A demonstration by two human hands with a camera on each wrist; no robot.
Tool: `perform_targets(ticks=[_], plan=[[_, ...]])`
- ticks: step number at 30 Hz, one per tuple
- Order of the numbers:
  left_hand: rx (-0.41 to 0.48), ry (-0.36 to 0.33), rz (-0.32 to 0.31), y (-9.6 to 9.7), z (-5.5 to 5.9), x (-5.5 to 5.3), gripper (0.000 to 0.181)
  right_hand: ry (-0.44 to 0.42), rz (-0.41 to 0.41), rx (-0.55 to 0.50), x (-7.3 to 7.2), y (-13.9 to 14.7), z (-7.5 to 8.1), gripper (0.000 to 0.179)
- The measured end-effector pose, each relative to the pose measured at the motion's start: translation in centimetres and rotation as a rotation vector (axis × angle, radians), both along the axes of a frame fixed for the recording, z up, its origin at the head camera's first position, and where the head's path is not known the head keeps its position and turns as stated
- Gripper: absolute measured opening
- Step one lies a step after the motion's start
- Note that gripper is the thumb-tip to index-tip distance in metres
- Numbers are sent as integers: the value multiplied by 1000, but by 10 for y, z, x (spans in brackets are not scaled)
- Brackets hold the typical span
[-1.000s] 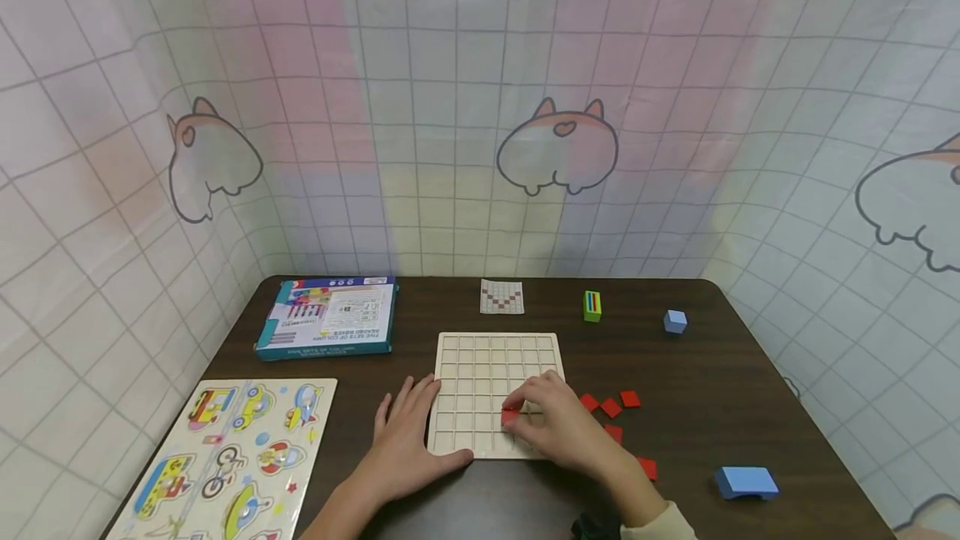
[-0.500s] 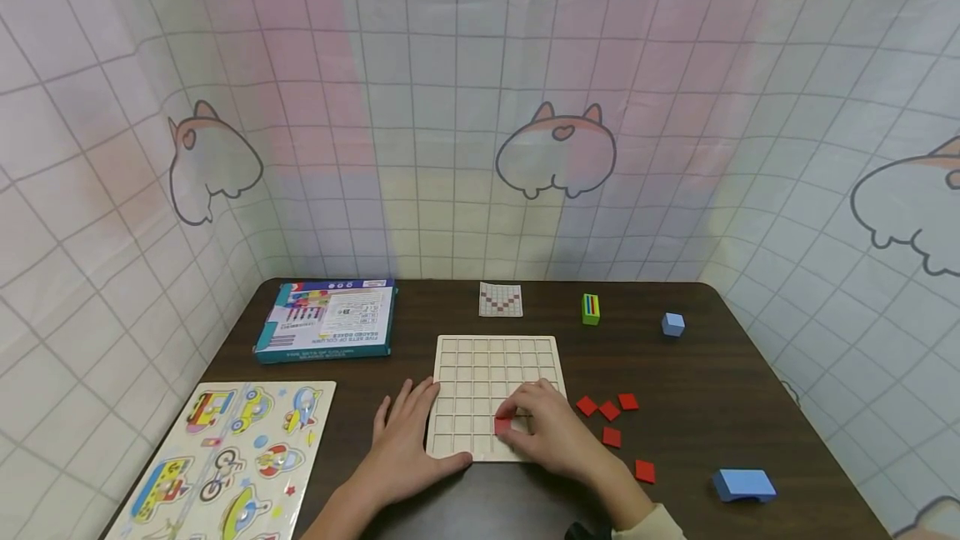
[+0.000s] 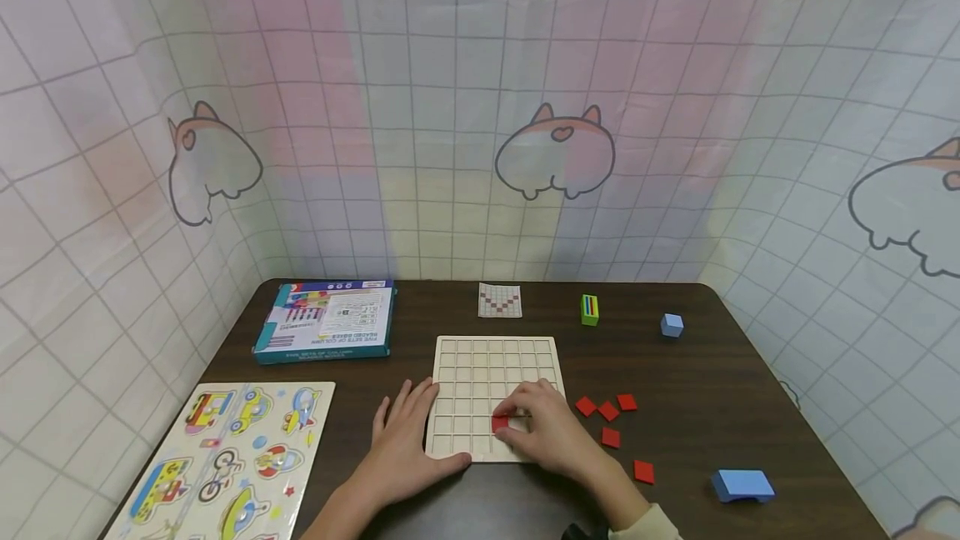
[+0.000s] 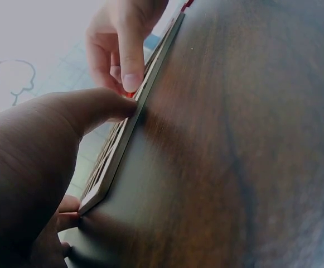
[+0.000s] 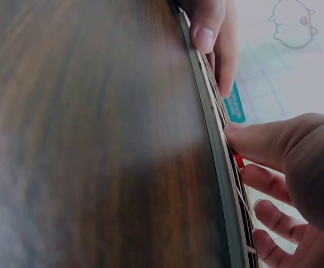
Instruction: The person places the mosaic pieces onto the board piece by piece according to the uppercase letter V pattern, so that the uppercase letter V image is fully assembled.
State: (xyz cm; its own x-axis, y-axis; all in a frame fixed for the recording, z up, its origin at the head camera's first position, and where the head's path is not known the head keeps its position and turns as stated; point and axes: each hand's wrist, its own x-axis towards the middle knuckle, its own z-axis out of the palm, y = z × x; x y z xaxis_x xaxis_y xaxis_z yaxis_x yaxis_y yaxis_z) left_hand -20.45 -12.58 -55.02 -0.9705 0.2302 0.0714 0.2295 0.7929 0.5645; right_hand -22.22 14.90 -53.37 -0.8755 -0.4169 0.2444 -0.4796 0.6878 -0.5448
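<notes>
A wooden grid board (image 3: pixel 465 363) lies flat in the middle of the table, its squares divided by raised lines. My right hand (image 3: pixel 553 433) pinches a red square tile (image 3: pixel 499 423) between thumb and fingers, low over the grid's near part. In the right wrist view, the tile's red edge (image 5: pixel 239 160) shows beside the thumb, right at the board's surface. At the board's left side, my left hand (image 3: pixel 407 444) lies with fingers spread and straight. Its fingertips touch the left edge, and the thumb (image 4: pixel 109 106) rests on the front edge.
Several loose red tiles (image 3: pixel 611 437) lie right of the board. A small pattern card (image 3: pixel 499 300), a green striped block (image 3: pixel 589 310) and a blue cube (image 3: pixel 672 325) stand behind. A blue arch block (image 3: pixel 742 486) is right; a boxed set (image 3: pixel 326 322) and vehicle puzzle (image 3: pixel 296 457) are left.
My right hand has moved slightly left over the board with the red tile, then nearly stopped. The left hand has stayed in place at the board's edge.
</notes>
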Motion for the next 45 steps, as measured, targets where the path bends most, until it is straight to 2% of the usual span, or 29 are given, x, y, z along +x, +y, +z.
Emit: perform_targets(ticks=[11,17,22,34,45], plan=[[2,-14,-2,-1,3,2,122,-32,-9,3,1,6,10,22],[-4,-9,3,-1,1,2,122,-35,-92,-62,-2,31,20,25],[-3,-11,-1,-1,0,1,123,-47,-170,-70,-5,51,25,29],[0,-9,-2,-1,2,3,122,-14,-282,-45,-8,74,24,39],[5,-15,-2,-1,4,2,124,-13,-317,-12,-11,93,17,40]])
